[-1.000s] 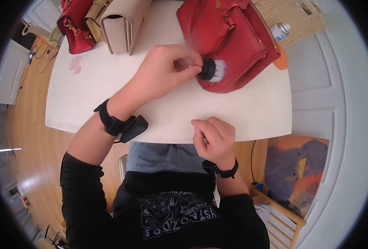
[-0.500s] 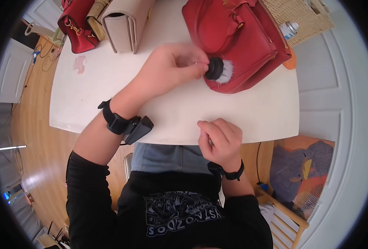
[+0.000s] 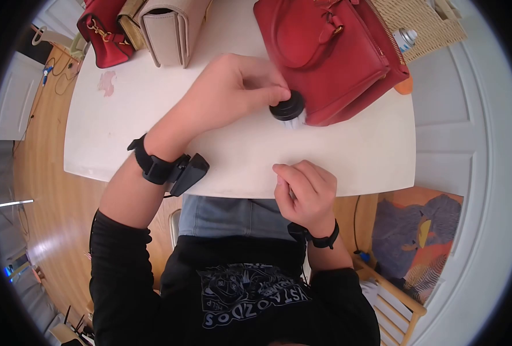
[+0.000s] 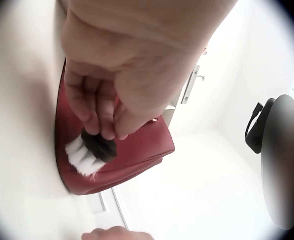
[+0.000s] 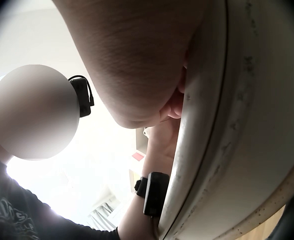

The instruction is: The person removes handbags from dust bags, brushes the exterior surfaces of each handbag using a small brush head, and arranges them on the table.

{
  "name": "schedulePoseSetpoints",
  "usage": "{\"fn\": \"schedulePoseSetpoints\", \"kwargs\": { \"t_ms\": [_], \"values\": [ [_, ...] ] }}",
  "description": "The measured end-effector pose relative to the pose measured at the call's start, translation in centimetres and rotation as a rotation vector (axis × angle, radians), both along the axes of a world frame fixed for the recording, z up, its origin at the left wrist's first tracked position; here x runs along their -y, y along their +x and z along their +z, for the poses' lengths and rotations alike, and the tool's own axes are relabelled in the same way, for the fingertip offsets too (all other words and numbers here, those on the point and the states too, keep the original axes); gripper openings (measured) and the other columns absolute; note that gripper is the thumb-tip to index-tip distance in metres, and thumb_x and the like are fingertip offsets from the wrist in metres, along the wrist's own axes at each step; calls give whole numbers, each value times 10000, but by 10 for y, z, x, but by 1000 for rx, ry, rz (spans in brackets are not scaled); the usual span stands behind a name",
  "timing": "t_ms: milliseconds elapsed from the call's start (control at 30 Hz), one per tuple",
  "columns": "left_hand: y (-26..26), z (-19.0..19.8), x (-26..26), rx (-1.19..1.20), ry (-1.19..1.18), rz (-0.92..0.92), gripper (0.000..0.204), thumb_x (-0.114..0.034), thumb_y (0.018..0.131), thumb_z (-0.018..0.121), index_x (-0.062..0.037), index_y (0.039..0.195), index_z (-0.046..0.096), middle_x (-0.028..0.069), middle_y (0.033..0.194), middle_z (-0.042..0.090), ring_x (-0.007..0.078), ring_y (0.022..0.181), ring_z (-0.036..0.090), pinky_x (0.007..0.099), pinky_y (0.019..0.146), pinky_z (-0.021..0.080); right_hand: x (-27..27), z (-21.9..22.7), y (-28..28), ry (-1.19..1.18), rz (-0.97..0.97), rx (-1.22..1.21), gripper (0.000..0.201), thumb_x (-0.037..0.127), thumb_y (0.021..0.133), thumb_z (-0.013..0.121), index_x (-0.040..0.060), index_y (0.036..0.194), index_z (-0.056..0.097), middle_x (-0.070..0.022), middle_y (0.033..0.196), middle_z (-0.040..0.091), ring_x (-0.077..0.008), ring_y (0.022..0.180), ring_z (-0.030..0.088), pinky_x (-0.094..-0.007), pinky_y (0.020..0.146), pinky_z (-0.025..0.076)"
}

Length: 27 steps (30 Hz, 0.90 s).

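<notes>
My left hand (image 3: pixel 233 95) pinches a round black brush (image 3: pixel 289 106) with white bristles between thumb and fingertips. In the head view the bristles point down over the white table (image 3: pixel 238 155), beside the lower left corner of a red handbag (image 3: pixel 325 75). The left wrist view shows the brush (image 4: pixel 99 146) in front of the red bag (image 4: pixel 137 150), with the left hand (image 4: pixel 132 65) above it; contact with the bag cannot be told. Loosely curled and holding nothing, my right hand (image 3: pixel 306 193) is at the table's front edge; its fingers are partly hidden in the right wrist view.
At the table's back left stand a small red bag (image 3: pixel 107 43), a gold bag (image 3: pixel 132 26) and a beige bag (image 3: pixel 169 34). A woven basket (image 3: pixel 426 23) and a spray can (image 3: pixel 404 39) are behind the red handbag at the right. A pink stain marks the table.
The left hand has brought the brush off the red bag's face, left and down past its corner, and its bristles turned from rightward to downward. My right hand keeps its loose curl.
</notes>
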<state>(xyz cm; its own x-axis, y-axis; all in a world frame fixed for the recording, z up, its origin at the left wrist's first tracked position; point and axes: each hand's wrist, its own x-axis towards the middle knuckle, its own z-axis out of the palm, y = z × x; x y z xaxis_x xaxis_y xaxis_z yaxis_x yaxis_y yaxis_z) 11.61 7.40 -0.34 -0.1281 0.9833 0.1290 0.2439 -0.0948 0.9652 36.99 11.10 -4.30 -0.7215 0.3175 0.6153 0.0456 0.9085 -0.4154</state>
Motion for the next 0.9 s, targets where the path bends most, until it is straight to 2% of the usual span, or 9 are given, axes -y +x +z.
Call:
{"fn": "schedulePoseSetpoints", "kwargs": {
  "t_ms": [233,300,400,500,600,733,800,867,900],
  "values": [
    [5,-1,-7,236,334,263,106,-63,1017,743,17,1080,771,35,977,771,88,906,689,253,821,544,0,3,0,-20,0,19,240,-40,740,727,28,970,731,-62,739,608,-237,591,604,-348,519,477],
    [6,-1,-4,-25,33,56,114,-53,1030,721,35,1089,762,43,975,773,98,893,695,254,815,548,0,1,0,-12,-2,25,243,-41,739,727,28,972,732,-61,739,608,-237,589,603,-348,518,477],
    [-2,18,4,-221,-92,130,104,-45,1030,717,42,1076,751,35,952,759,101,872,694,254,801,552,0,0,-1,-7,-8,34,249,-43,737,727,27,977,733,-60,738,608,-237,586,602,-347,516,475],
    [-6,3,1,11,236,297,92,-47,1023,720,33,1054,751,27,926,748,98,851,690,253,791,553,0,2,-1,-9,-12,42,252,-42,739,729,26,982,734,-60,737,607,-238,585,603,-347,513,473],
    [-3,-2,-1,142,231,198,79,-41,1018,714,28,1029,752,25,928,746,99,831,682,258,782,556,1,2,0,-9,-7,47,253,-42,742,730,27,986,735,-59,735,607,-238,585,603,-346,510,471],
    [4,0,2,-250,-60,38,87,-42,1032,689,22,1017,745,19,937,743,89,819,670,258,748,538,-1,0,1,-9,-9,39,257,-37,744,734,34,991,739,-57,730,603,-237,583,601,-346,510,472],
    [3,7,0,-188,-54,87,86,-37,1025,687,11,1010,756,23,921,750,83,794,671,253,730,528,1,3,1,-10,-21,38,258,-34,743,736,38,991,741,-56,729,602,-237,585,602,-348,511,473],
    [3,10,-4,272,267,222,66,-37,1001,709,-5,996,766,32,885,759,82,760,676,253,723,528,1,4,0,-7,-41,35,259,-31,741,738,42,990,744,-54,728,601,-238,587,602,-351,513,475],
    [4,11,-4,326,309,245,58,-47,991,726,-9,990,769,41,904,773,96,761,698,256,718,532,1,3,1,-14,-42,34,259,-29,740,739,45,988,746,-53,738,606,-238,591,604,-352,515,476]
  ]
}}
